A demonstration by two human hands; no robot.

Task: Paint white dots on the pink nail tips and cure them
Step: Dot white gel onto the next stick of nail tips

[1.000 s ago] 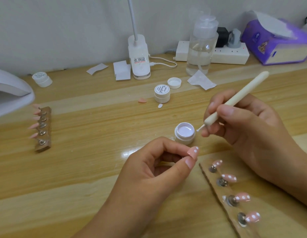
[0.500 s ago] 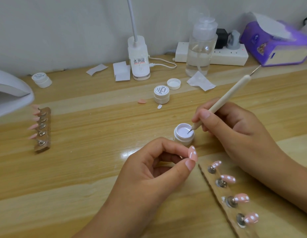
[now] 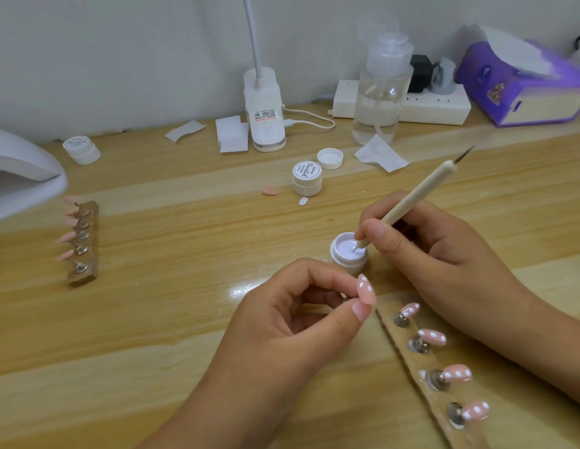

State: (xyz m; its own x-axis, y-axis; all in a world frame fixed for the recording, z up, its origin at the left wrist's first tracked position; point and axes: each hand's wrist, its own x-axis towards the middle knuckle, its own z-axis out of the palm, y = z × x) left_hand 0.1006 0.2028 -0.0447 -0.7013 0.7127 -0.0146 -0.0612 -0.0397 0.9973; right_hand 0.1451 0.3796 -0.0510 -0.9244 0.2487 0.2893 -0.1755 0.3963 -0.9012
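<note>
Desk: pale wooden desk [image 3: 152,286] against a plain light wall, with clutter along the far edge at 12 o'clock.
Right hand: from my remote seat I see the right hand [image 3: 444,254] at 3 o'clock, fingers clamped pen-fashion on the cream double-ended dotting tool [image 3: 411,205].
Jar: small open white jar of white gel [image 3: 348,254], just right of centre; the tool's lower end sits in the gel.
Left hand: the left hand [image 3: 282,325] at 6 o'clock pinches one pink almond-shaped nail tip [image 3: 366,289] between thumb and forefinger. The tip lies near the jar's 5 o'clock side and carries a few white dots.
Change: a second ago the tool's point hung lifted beside the jar; now it is dipped. The left pinch has barely shifted.
Meaning: I judge this a reload of gel, so more dots on the held tip should follow.
Done: brown cardboard strip [image 3: 409,332] at 4 o'clock holds four dotted pink tips [image 3: 433,337].
Waiting: second brown strip [image 3: 84,244] at 9 o'clock bears plain pink tips, its far end beside the white curing lamp [image 3: 23,170].
Risk: I think an overloaded point could blob.
</note>
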